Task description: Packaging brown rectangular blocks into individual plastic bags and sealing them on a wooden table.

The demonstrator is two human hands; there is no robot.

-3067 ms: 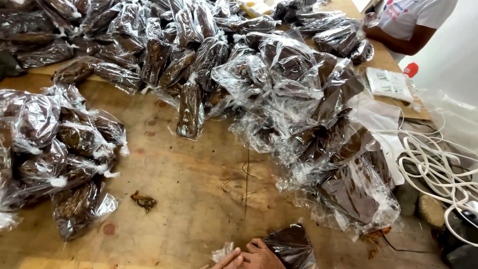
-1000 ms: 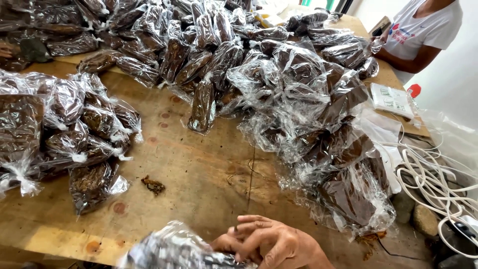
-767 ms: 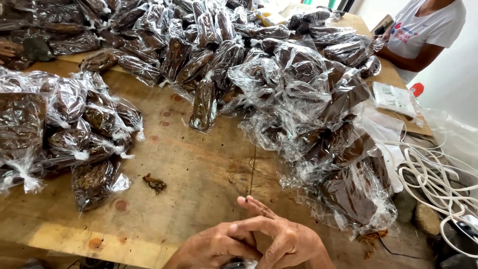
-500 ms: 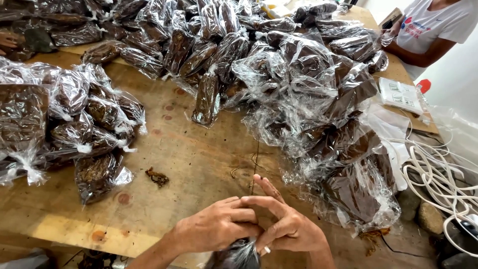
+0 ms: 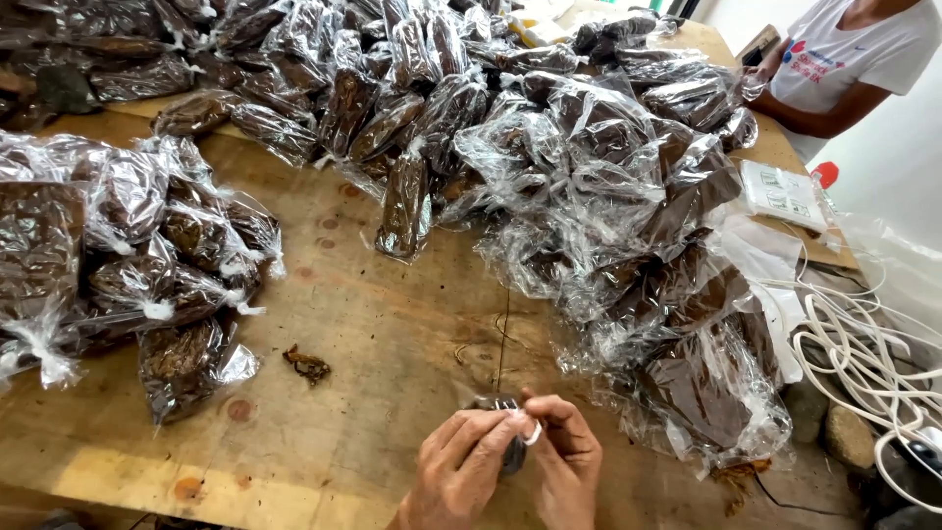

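Observation:
Low in the head view my left hand (image 5: 453, 473) and my right hand (image 5: 566, 469) meet over the front of a wooden table (image 5: 392, 344). Between them they pinch the twisted neck of a clear plastic bag (image 5: 500, 404) holding dark brown pieces; most of that bag is hidden under my fingers. A small white tie (image 5: 531, 433) loops between my right thumb and forefinger. A heap of tied bags (image 5: 128, 265) lies to the left. A larger pile of untied bags (image 5: 628, 226) spreads to the right.
A dark crumb (image 5: 308, 364) lies on the bare wood left of my hands. White cord (image 5: 863, 353) coils off the table's right edge. A white box (image 5: 780, 193) sits at the far right. Another person in a white shirt (image 5: 854, 59) stands at the back right.
My hands came up from the bottom edge holding the bag. They have drawn together at its neck, and the white tie now shows between my right fingers.

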